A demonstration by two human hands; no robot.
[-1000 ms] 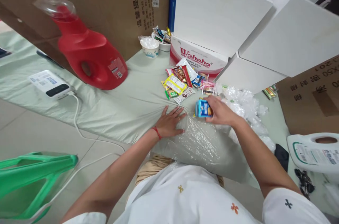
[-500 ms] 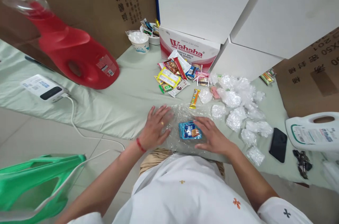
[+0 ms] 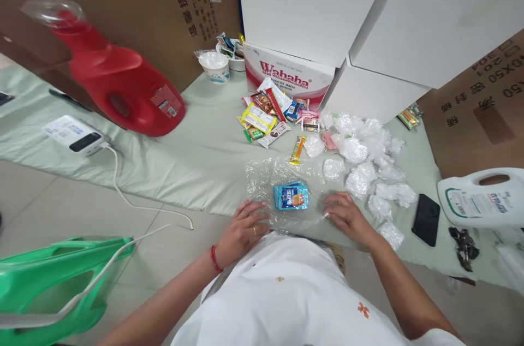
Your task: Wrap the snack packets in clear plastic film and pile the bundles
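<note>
A sheet of clear plastic wrap (image 3: 256,177) lies spread at the table's front edge. On its middle rest blue snack packets (image 3: 291,196), overlapping, with a pastry picture on top. My left hand (image 3: 248,226), with a ring and a red wrist string, is closed at the wrap's near left corner, its thumb mostly hidden. At the right side, my right hand (image 3: 347,216) has bent fingers pinched at the wrap's edge. Neither hand touches the packets.
Plastic-wrapped bundles (image 3: 360,179) crowd the right; mixed snacks (image 3: 262,117) lie behind, near a Wahaha box (image 3: 286,73). A phone (image 3: 426,220), keys (image 3: 463,248) and a white jug (image 3: 483,198) sit far right. A red jug (image 3: 131,89) and a white device (image 3: 73,133) stand left.
Both hands have moved off the packets' sides toward my body and the wrap's near corners. My right hand has shifted right, uncovering the packets. The fingers have drawn closer together.
</note>
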